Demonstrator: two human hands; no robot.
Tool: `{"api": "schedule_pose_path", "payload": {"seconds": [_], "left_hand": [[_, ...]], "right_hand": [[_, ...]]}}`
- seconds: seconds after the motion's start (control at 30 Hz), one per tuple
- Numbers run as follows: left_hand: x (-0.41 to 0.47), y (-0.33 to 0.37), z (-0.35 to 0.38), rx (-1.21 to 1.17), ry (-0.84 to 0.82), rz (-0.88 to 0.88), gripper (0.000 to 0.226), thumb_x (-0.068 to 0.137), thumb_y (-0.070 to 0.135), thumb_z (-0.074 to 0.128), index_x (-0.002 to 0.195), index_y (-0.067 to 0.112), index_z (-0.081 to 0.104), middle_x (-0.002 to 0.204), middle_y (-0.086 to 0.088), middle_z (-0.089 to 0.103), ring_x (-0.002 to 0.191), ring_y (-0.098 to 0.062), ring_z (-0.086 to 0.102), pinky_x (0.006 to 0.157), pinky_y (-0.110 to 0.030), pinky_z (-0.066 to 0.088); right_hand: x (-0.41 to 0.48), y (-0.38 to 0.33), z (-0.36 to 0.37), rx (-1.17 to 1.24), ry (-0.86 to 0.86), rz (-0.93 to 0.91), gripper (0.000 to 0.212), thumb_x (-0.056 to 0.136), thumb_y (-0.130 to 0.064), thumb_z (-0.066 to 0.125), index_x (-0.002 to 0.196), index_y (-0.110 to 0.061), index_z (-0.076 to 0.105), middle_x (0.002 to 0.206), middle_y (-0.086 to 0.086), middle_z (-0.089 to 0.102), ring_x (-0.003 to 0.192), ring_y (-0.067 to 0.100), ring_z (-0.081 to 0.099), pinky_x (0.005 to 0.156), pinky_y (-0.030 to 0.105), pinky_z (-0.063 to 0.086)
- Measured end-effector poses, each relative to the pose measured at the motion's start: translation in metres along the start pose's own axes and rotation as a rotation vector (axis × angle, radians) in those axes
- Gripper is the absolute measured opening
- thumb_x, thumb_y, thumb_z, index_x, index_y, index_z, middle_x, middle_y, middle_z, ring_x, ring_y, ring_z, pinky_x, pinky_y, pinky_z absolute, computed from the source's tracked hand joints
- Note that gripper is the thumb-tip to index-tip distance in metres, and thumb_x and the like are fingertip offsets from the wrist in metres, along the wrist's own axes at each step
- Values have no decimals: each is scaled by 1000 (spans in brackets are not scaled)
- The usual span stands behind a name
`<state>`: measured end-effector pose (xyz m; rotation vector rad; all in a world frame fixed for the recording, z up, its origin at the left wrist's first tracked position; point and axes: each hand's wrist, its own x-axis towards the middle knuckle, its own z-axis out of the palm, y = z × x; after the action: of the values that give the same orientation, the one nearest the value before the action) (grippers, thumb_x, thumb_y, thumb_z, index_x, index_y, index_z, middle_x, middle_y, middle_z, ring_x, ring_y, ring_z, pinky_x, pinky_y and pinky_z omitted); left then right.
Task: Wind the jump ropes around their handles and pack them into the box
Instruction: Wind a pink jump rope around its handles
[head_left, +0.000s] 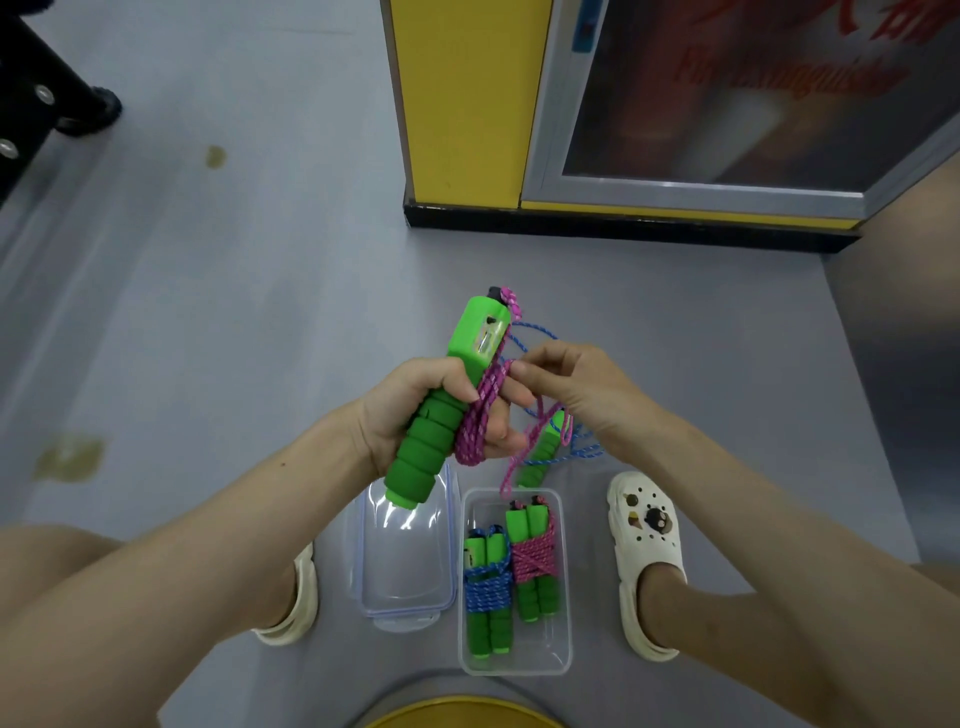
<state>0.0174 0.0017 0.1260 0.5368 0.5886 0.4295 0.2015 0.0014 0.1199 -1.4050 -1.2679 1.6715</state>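
I hold a green handle (434, 415) up in the air, tilted, above the clear box (515, 662) on the gray floor (234, 312). Its bottom part is soft foam with fat bumpy rings, and its top part is smooth hard plastic with a tiny window and a black tip. My left hand (410, 410) grips the foam part tight. The pink rope (478, 421) is thin and speckled, and it loops over my left fingers beside the handle. My right hand (576, 389) is close by and pinches that rope with its fingertips. Another green handle (543, 457) shows lower down, mostly hidden behind the rope and my right hand. A loose blue rope (589, 452) peeks out behind my hands, and I cannot see all of it. In the box lie two wound sets side by side, the blue bundle (485, 592) and the pink bundle (535, 564). The see-through lid (405, 566) lies just left of the box, partly hidden by the handle. My white shoe (644, 556) stands to the right.
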Motion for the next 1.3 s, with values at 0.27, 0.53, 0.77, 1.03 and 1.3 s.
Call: {"api": "schedule_pose_path", "payload": {"seconds": [0.27,0.53,0.77,1.03,1.3], "left_hand": [[5,1,12,-321,97,201,79,49,6,71,126,-5,57,127,-19,61,104,-28,67,81,-31,57],[9,6,15,-206,414,348,53,76,-4,38,124,15,52,124,-4,64,114,-21,61,81,-29,55],[7,16,5,212,711,357,35,65,9,57,95,27,52,89,11,52,74,0,51,62,-18,46],[0,20,6,915,631,93,31,83,-2,57,88,26,46,74,1,45,65,-11,43,59,-23,37],[4,5,-2,870,467,-158,31,84,-3,55,102,22,49,81,-1,50,67,-13,47,61,-24,39]], "right_hand": [[1,12,19,-132,-93,80,11,94,-12,54,96,-10,65,101,13,70,87,12,64,73,8,47],[-1,17,32,-307,-239,121,11,96,-10,51,101,-10,61,62,7,63,52,13,55,61,24,48],[-6,21,33,-448,-281,109,15,92,-23,59,104,-16,66,60,4,63,40,4,44,45,18,38],[-5,6,16,-365,-179,-16,17,89,-21,63,95,-7,73,54,-4,46,44,0,39,49,14,34],[-6,-4,0,-226,-85,-48,16,87,-9,64,101,-5,71,71,-4,64,59,-6,55,61,8,44]]}}
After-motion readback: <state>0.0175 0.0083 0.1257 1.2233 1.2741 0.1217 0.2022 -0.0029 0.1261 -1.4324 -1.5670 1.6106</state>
